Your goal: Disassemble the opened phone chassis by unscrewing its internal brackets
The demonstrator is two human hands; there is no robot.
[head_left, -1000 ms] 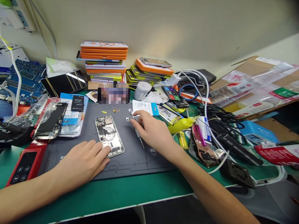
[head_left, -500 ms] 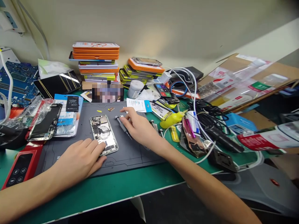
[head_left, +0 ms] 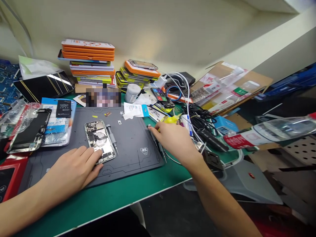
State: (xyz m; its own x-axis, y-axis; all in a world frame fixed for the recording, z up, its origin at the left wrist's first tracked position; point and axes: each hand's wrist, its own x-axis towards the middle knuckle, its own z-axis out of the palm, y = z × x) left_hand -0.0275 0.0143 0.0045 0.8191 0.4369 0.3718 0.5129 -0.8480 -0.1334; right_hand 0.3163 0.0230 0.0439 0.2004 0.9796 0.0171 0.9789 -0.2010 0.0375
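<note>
My left hand rests at the lower left of an opened phone, its fingers on the edge and thumb beside the bottom corner, holding it against the dark work mat. The phone lies face up with its inner parts bare. Close along its right side lies a grey screwdriver. At the mat's right edge my right hand is closed with its fingertips at the top of another screwdriver; part of the grip is hidden. A SIM tray and small flex pieces lie above.
Left are a detached phone screen and a battery on packets. Stacked orange cases stand behind. On the right are a yellow bottle, tangled black cables and a clear plastic bottle jutting inward.
My right hand has moved right, from the screwdriver on the mat to the one at its edge. The first screwdriver now lies against the phone. My left hand stays on the phone; the view has shifted right.
</note>
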